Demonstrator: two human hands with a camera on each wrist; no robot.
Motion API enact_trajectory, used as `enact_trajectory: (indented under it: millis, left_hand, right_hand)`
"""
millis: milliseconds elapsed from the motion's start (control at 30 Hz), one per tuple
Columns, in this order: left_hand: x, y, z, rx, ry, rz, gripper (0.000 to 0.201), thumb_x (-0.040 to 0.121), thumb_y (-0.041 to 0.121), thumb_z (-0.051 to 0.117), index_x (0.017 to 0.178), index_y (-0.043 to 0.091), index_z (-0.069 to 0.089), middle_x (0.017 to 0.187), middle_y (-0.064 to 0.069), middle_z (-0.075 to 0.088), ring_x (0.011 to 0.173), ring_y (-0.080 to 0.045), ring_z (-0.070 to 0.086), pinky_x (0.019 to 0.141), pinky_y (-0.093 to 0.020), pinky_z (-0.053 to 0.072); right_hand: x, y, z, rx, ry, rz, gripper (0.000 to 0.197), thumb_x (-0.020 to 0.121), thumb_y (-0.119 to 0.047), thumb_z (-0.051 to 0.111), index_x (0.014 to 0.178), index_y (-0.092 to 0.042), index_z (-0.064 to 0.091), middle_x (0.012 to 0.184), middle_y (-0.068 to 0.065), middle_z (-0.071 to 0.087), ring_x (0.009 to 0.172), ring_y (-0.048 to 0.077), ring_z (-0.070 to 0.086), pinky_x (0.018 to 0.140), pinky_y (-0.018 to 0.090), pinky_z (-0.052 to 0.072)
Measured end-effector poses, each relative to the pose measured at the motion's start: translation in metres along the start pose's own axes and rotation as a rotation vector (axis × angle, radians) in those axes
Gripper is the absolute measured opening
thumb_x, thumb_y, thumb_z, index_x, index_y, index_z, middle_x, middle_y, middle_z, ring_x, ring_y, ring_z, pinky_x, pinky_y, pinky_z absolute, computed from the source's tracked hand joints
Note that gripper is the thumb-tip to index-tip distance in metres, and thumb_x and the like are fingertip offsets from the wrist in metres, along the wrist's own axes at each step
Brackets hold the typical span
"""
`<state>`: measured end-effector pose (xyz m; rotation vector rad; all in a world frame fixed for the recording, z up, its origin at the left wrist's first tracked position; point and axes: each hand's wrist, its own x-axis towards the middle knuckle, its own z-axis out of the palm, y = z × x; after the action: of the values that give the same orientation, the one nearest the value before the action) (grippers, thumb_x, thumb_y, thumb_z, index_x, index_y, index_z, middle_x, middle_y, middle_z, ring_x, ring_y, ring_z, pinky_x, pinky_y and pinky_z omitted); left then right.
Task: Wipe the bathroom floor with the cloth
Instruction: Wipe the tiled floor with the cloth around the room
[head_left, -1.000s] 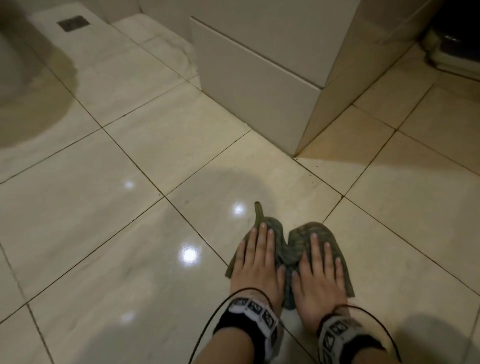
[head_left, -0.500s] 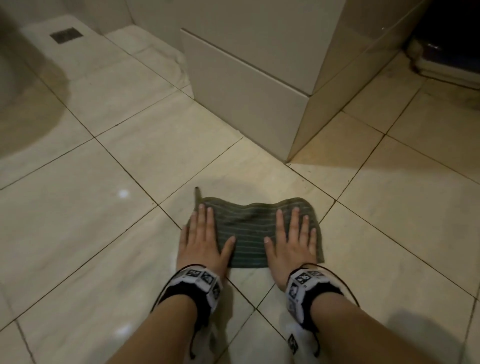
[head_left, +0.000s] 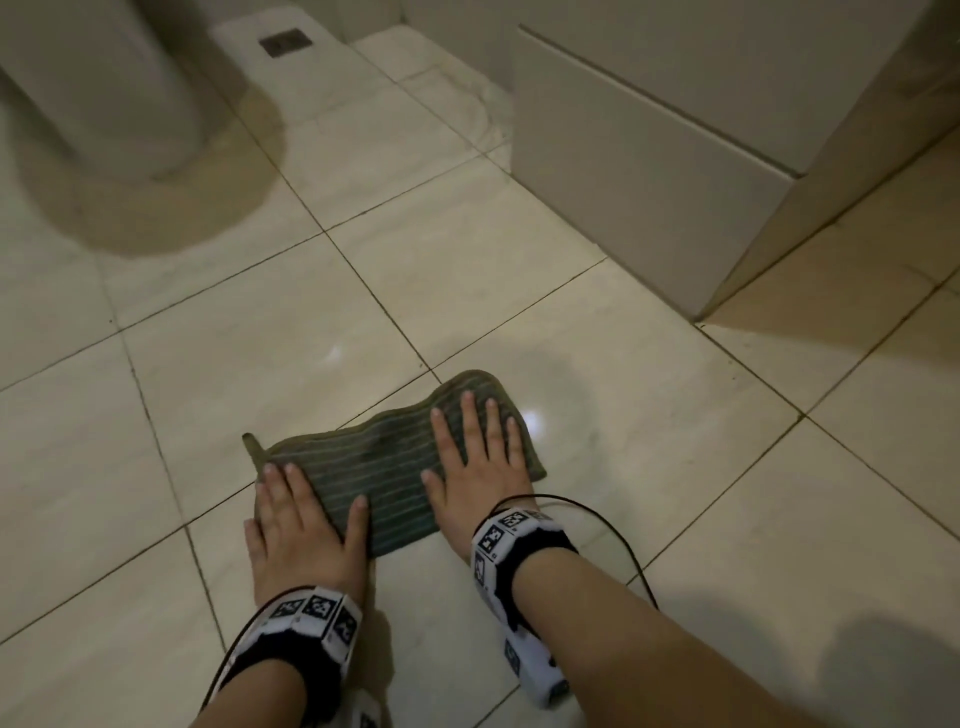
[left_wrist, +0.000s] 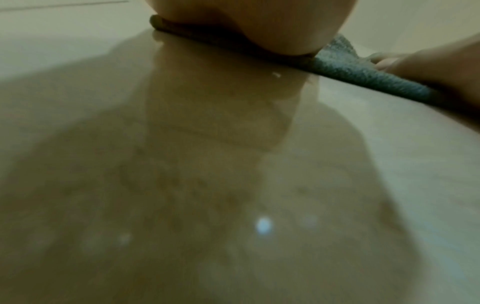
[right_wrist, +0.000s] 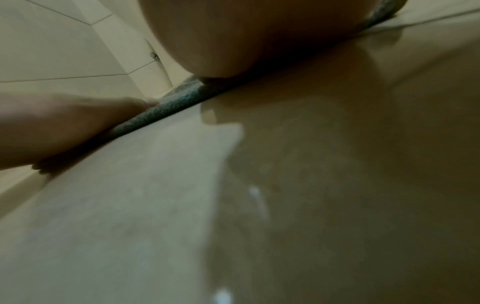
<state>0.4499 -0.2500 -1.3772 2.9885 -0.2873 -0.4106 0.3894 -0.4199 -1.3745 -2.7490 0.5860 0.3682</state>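
Observation:
A grey-green striped cloth (head_left: 379, 467) lies spread flat on the glossy beige floor tiles (head_left: 234, 364). My left hand (head_left: 301, 519) presses flat on its near left end, fingers straight. My right hand (head_left: 480, 457) presses flat on its far right end, fingers straight and slightly spread. In the left wrist view the cloth (left_wrist: 363, 76) shows as a thin edge under my palm, with the right hand's thumb at the frame's right. In the right wrist view the cloth (right_wrist: 166, 109) runs under my palm toward the other hand at left.
A white cabinet (head_left: 675, 171) stands on the floor at the upper right, its corner close beyond the cloth. A white pedestal base (head_left: 104, 88) stands at the upper left. A floor drain (head_left: 285, 42) sits in the far tiles. Cables run from both wrist bands.
The hands were close together on a bunched cloth, then spread apart and flattened it. Now the right hand is farther forward than the left, so the cloth lies slanted.

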Motion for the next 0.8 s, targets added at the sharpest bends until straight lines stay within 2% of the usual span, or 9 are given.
enact_trajectory:
  millis: [133,200,267,367,467,567,633,800]
  left_hand:
    - [-0.033,0.012,0.011,-0.104,0.069,-0.197,0.084,0.096,0.061,0.019,0.155,0.009,-0.009,0.163,-0.012,-0.012,0.151,-0.026,-0.005,0.121,-0.043,-0.001]
    - [-0.05,0.014,0.014,-0.141,0.097,-0.256,0.083,0.097,0.059,0.021,0.155,0.007,-0.006,0.164,-0.015,-0.007,0.151,-0.028,-0.002,0.121,-0.044,0.0]
    - [-0.062,0.012,0.015,-0.128,0.078,-0.262,0.085,0.096,0.06,0.021,0.155,0.008,-0.011,0.163,-0.014,-0.012,0.151,-0.028,-0.006,0.121,-0.043,-0.003]
    - [-0.066,0.006,0.011,-0.092,0.061,-0.232,0.085,0.096,0.061,0.016,0.151,0.007,-0.022,0.161,-0.014,-0.022,0.15,-0.027,-0.015,0.121,-0.042,-0.009]
    - [-0.06,0.005,0.005,-0.026,0.07,-0.096,0.083,0.093,0.06,0.002,0.153,0.006,-0.015,0.161,-0.016,-0.017,0.15,-0.029,-0.012,0.119,-0.04,-0.012]
    - [-0.053,-0.003,0.008,0.002,0.051,0.082,0.083,0.081,0.061,-0.013,0.152,0.018,-0.02,0.159,-0.002,-0.025,0.15,-0.022,-0.015,0.116,-0.039,-0.016]
    - [-0.052,-0.009,0.013,0.002,0.061,0.101,0.079,0.084,0.061,-0.011,0.153,0.023,-0.02,0.16,0.002,-0.025,0.149,-0.019,-0.017,0.119,-0.041,-0.015]
    - [-0.053,-0.014,0.026,0.008,0.14,0.093,0.072,0.095,0.059,0.008,0.157,0.023,-0.003,0.164,0.0,-0.01,0.151,-0.019,-0.007,0.12,-0.042,-0.01]
  right_hand:
    - [-0.008,0.0,0.003,-0.036,-0.043,-0.071,0.066,0.1,-0.054,0.011,0.15,-0.03,-0.026,0.156,0.007,-0.036,0.145,0.03,-0.027,0.118,0.049,-0.016]
    - [-0.017,0.0,0.007,-0.046,-0.047,-0.103,0.067,0.093,-0.056,-0.002,0.149,-0.031,-0.028,0.155,0.006,-0.037,0.146,0.03,-0.027,0.117,0.048,-0.017]
    - [-0.026,0.001,0.009,-0.057,-0.049,-0.126,0.071,0.084,-0.057,-0.01,0.148,-0.031,-0.029,0.155,0.006,-0.038,0.146,0.03,-0.027,0.116,0.047,-0.019]
    - [-0.029,0.003,0.007,-0.08,-0.056,-0.138,0.071,0.083,-0.057,-0.013,0.147,-0.032,-0.032,0.154,0.006,-0.039,0.145,0.029,-0.028,0.115,0.046,-0.019]
    - [-0.028,0.0,0.005,-0.129,-0.048,-0.124,0.066,0.097,-0.054,0.005,0.149,-0.029,-0.03,0.155,0.008,-0.036,0.146,0.032,-0.026,0.117,0.048,-0.016]
    - [-0.026,-0.007,0.004,-0.15,-0.042,-0.106,0.07,0.1,-0.056,0.015,0.151,-0.028,-0.025,0.157,0.012,-0.032,0.146,0.036,-0.024,0.118,0.052,-0.013]
    - [-0.023,-0.01,0.006,-0.137,-0.045,-0.096,0.072,0.097,-0.063,0.01,0.149,-0.032,-0.027,0.155,0.012,-0.035,0.144,0.037,-0.027,0.117,0.053,-0.016]
    - [-0.02,-0.012,0.01,-0.147,-0.056,-0.08,0.072,0.093,-0.069,0.006,0.144,-0.038,-0.034,0.152,0.01,-0.042,0.142,0.037,-0.033,0.116,0.054,-0.018]
